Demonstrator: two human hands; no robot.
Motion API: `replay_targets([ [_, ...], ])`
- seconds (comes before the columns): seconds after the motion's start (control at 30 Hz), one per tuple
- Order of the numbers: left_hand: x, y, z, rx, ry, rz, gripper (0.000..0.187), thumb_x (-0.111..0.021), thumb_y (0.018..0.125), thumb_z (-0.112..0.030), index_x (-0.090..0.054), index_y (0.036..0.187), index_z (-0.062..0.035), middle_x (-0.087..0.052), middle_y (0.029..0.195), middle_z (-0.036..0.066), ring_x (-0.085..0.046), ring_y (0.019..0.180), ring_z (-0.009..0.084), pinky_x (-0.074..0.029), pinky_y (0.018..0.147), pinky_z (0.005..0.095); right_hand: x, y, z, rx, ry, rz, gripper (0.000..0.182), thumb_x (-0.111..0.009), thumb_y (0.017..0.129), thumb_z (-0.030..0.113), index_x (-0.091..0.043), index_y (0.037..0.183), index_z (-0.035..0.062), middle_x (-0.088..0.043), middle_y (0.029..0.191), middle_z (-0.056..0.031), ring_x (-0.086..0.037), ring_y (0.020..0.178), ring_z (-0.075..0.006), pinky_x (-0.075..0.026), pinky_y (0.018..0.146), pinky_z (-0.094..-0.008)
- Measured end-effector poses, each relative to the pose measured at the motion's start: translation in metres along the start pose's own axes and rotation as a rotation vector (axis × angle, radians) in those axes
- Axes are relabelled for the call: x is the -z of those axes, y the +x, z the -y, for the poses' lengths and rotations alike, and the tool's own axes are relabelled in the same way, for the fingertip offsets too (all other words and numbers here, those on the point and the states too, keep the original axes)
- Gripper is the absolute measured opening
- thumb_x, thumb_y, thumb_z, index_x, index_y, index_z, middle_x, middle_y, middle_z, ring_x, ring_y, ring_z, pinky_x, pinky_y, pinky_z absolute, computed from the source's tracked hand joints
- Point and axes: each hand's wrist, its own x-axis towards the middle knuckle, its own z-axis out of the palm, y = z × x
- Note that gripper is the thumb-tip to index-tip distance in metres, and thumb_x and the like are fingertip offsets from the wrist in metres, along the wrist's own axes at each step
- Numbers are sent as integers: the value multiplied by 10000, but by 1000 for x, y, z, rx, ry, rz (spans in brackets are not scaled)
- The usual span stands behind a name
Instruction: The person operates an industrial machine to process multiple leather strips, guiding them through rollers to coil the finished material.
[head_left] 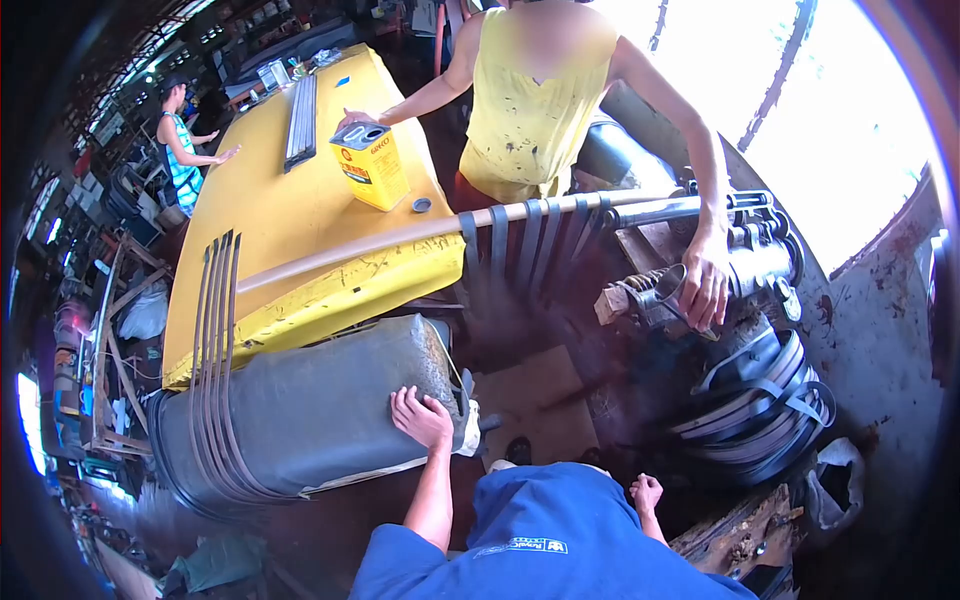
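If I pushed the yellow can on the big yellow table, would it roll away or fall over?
The yellow can probably wouldn't roll, because its sides look flat. A push near the top might tip it, since it's taller than it is wide. Its contents are hidden, so I can't tell whether it's heavy.

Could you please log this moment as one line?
left hand: on dark roll | right hand: curled, contents unclear | strips: across roll and yellow table | yellow can: on table
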Motion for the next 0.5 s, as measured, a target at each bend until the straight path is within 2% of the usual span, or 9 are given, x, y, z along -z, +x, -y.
replay_targets([
  [0.27,10,6,7,-9,3,-2,310,-556,825,-112,-543,1128,-51,-521,1253,128,-435,1281,331,-322,1059,491,-9,-20,-1,-30,-43,27,223,-558,971,178,-614,998,-36,-620,693,-91,-572,491,-136,-459,426,-254],
  [0.5,8,5,4,-11,12,-1,313,-562,824,-115,-545,1129,-48,-520,1254,128,-433,1282,331,-321,1061,490,3,-12,-29,-112,-57,50,366,-395,1038,215,-514,1271,-41,-628,706,-96,-598,523,-145,-494,468,-267],
])
